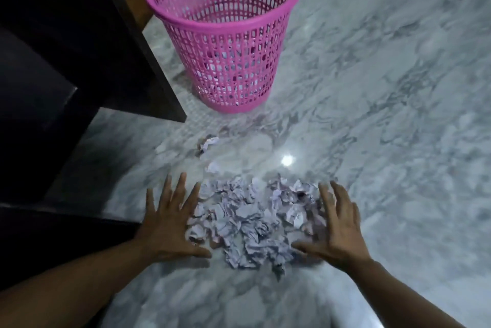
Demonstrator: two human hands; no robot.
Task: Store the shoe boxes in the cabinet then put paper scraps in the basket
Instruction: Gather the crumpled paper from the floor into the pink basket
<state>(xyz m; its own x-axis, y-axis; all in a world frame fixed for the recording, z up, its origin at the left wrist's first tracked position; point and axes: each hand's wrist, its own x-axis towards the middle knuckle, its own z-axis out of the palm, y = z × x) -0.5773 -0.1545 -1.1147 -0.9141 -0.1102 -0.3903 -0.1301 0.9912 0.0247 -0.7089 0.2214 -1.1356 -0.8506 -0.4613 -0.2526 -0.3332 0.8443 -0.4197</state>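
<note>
A heap of crumpled white paper scraps [255, 218] lies on the glossy grey-and-white marbled floor [385, 115] in the lower middle of the frame. The left hand [170, 224] rests palm-down at the heap's left edge, fingers spread wide and touching the outermost scraps; the right hand [337, 232] sits at the heap's right edge, fingers likewise spread and slightly curled, its thumb reaching in under the pile. Neither hand pinches any paper. Two stray crumpled white paper bits lie apart from the heap, one [208, 143] nearer the centre of the frame and a smaller one [214, 167] just above the pile. The round pink plastic lattice basket [225, 43] stands upright in the upper middle (some pale scraps show through its lower wall), just beside the dark wooden cabinet [79, 48] filling the upper left.
</note>
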